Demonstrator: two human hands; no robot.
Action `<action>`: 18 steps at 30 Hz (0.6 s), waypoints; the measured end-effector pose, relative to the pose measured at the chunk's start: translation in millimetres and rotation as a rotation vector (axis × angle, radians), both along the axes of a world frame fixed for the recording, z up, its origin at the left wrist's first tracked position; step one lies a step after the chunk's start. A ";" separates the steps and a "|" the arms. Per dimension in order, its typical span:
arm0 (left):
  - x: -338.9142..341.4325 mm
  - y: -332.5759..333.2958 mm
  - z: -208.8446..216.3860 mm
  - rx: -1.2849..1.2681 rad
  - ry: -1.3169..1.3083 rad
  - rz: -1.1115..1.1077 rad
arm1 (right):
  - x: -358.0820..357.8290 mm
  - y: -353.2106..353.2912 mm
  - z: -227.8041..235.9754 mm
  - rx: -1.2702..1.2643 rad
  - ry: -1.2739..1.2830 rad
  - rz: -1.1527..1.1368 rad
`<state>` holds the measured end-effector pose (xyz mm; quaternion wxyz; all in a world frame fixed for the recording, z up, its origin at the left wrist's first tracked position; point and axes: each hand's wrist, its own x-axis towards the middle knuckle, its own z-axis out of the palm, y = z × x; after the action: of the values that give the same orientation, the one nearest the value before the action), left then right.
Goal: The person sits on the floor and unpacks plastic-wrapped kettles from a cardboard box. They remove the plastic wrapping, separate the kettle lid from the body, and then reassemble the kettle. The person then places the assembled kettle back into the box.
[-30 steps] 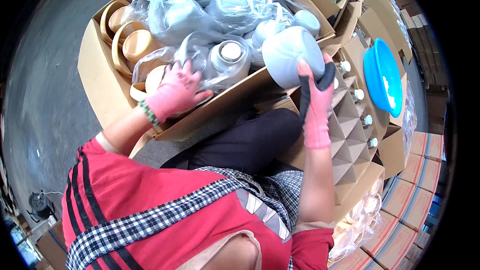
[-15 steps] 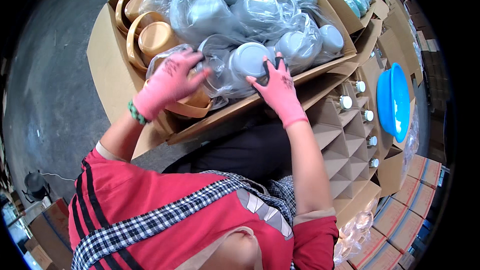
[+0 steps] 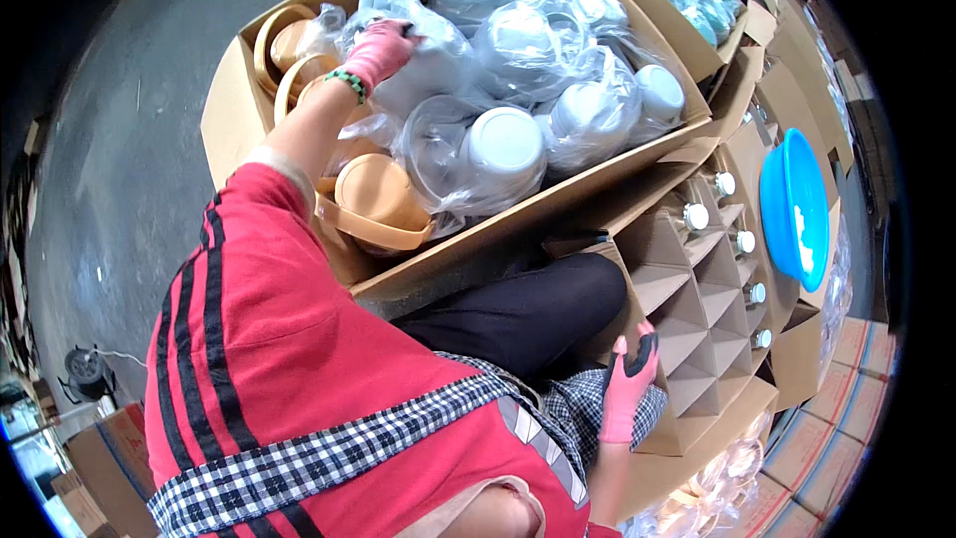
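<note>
Your left hand [image 3: 383, 48] wears a pink knitted cloth glove and rests on crinkly, glossy clear plastic bags [image 3: 453, 60] over smooth pale-blue plastic bowls [image 3: 506, 142]. The tan bowls [image 3: 376, 201] look satin-smooth. The big box [image 3: 518, 224] is matt brown cardboard. Your right hand [image 3: 627, 389], gloved likewise, sits by matt cardboard dividers [image 3: 687, 289].

Left hand [image 3: 383, 48] on bagged bowls [image 3: 498, 50]

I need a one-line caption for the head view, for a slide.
Left hand reaches among bagged bowls in a cardboard box; right hand holds a dark object beside a divider carton.
</note>
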<state>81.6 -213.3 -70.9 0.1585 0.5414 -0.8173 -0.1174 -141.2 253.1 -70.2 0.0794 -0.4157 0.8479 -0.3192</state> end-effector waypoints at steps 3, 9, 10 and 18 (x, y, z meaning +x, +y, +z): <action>1.2 -9.5 3.7 0.194 0.768 0.015 | 6.5 16.3 -18.5 -0.011 -0.094 0.008; -33.1 55.9 130.2 0.163 1.101 -0.604 | 12.0 14.8 -11.1 -0.047 -0.185 0.109; -37.7 57.9 151.6 -0.205 0.964 -0.782 | 9.3 12.2 -8.6 -0.058 -0.187 0.120; -103.0 129.3 323.4 -0.027 1.097 -1.409 | 18.1 -91.1 80.1 -0.710 0.041 0.229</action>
<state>-21.4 -84.0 252.6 0.4245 -0.2208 -0.7709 -0.4205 -123.1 161.9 10.0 -0.0517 -0.5159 0.6336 -0.5742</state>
